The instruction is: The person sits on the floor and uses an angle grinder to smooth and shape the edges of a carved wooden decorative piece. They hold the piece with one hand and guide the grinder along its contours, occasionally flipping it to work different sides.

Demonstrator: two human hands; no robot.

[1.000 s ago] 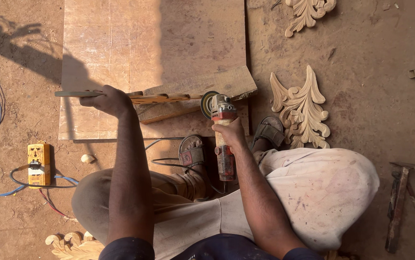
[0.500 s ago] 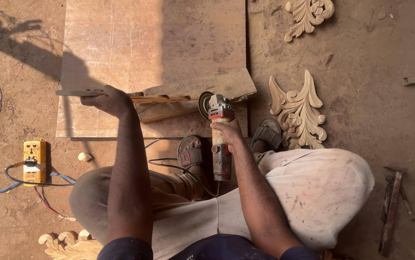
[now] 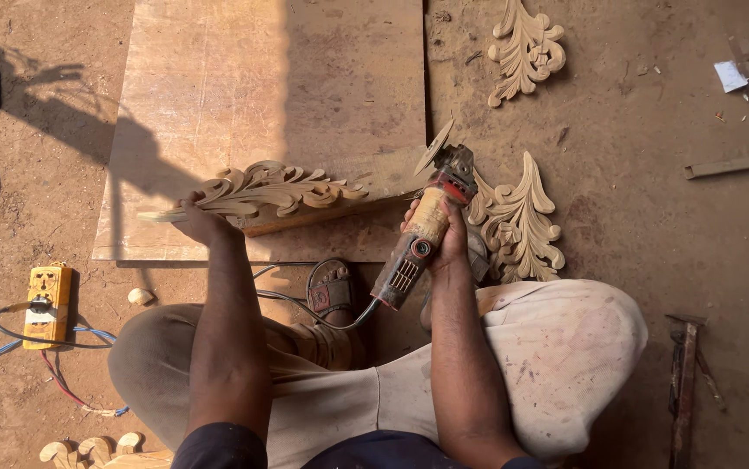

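Observation:
My left hand grips the near end of a long carved wooden leaf scroll, now turned so its carved face shows, resting against a wooden block on a big flat board. My right hand holds an angle grinder by its body, the disc lifted and tilted, just right of the scroll's far end and not touching it. I sit on the ground with knees bent, feet in sandals under the board's near edge.
Two carved leaf pieces lie on the dirt: one beside my right hand, one at the top. A yellow power strip with blue cables sits at left. A hammer lies at right. More carving shows at the bottom left.
The scroll was edge-on earlier; my left hand has rolled it so its carved face is up. The grinder has lifted off the wood and its disc tilted away.

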